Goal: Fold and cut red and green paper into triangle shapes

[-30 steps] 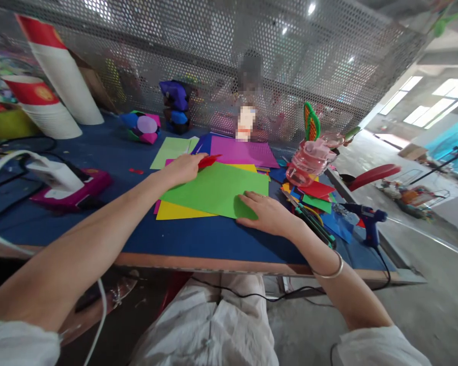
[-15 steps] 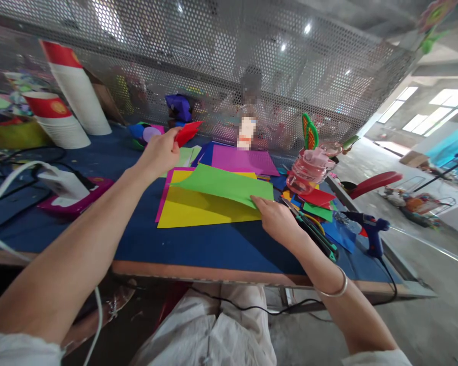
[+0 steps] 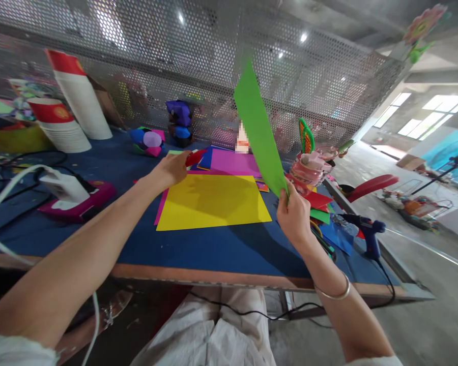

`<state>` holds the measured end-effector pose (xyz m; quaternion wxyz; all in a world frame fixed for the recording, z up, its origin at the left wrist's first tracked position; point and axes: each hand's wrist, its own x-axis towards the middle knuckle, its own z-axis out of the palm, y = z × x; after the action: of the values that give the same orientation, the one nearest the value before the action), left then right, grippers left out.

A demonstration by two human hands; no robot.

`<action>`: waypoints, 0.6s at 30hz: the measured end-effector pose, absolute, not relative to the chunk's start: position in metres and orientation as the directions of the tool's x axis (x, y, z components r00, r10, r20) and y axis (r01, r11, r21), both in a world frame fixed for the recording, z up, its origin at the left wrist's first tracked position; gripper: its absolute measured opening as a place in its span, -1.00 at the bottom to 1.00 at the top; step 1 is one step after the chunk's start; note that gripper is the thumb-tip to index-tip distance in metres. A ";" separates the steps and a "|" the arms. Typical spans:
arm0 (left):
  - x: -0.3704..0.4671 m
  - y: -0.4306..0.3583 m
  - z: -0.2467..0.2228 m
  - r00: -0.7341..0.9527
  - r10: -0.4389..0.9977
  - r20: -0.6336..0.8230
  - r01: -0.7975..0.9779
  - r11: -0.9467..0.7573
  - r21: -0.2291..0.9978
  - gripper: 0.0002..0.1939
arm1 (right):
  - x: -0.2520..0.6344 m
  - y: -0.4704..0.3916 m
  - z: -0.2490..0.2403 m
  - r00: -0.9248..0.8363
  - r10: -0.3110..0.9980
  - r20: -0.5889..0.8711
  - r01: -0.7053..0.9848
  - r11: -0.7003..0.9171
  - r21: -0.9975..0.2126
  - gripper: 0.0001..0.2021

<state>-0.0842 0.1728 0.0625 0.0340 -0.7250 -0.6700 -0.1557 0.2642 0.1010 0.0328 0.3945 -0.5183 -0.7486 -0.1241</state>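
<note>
Pinches green sheet (image 3: 261,134) near its lower end with right hand (image 3: 294,216), closing thumb and fingers narrow on the edge. Holds it up off blue table (image 3: 213,251), tilted steeply, rising away and to the left of the grip, in front of metal mesh panel (image 3: 145,66). Wears bangle (image 3: 336,292) on the forearm behind that grip.

Grips red piece (image 3: 196,158) in left hand (image 3: 171,170), closed on it; leaves it sticking out to the right of the fingers. Can't tell exact fingertip placement on that side.

Has yellow sheet (image 3: 213,203) flat between both grips, partly shadowed, with pink sheet (image 3: 161,208) peeking out under its left and far edges. Shows purple sheet (image 3: 232,161) beyond the yellow one, also between grips.

Near right grip: pink bottle (image 3: 309,168) just beyond, paper scraps (image 3: 320,201) just right, partly hidden; glue gun (image 3: 371,231) farther right.

Near left grip: paper ball (image 3: 148,141) beyond and to the left, stacked paper cups (image 3: 59,127) farther left, magenta power strip (image 3: 93,199) to the left and nearer the body, with white adapter (image 3: 65,185) plugged in.
</note>
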 end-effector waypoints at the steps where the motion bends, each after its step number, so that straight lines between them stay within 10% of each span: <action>1: -0.082 0.173 0.061 0.069 0.965 0.252 0.982 -0.110 0.153 -0.54 | 0.263 0.100 0.033 -0.143 0.671 0.727 0.862 0.446 -0.242 -0.50; 11: -0.094 0.168 0.067 0.115 0.985 0.128 0.986 -0.129 0.106 -0.51 | 0.264 0.101 0.024 -0.391 0.669 0.632 0.739 0.638 -0.217 -0.36; 16: -0.112 0.121 0.076 0.079 0.973 0.218 0.986 -0.109 0.129 0.17 | 0.268 0.085 0.024 -0.494 0.621 0.608 0.684 0.709 -0.169 -0.24; 18: -0.114 0.093 0.060 0.170 0.963 0.208 0.969 -0.201 0.140 -0.01 | 0.274 0.067 0.023 -0.560 0.588 0.584 0.644 0.752 -0.139 -0.16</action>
<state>-0.1137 0.0934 0.0598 0.0123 -0.7648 -0.6317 -0.1260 0.2738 0.0670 0.0233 0.3130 -0.3492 -0.8820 -0.0450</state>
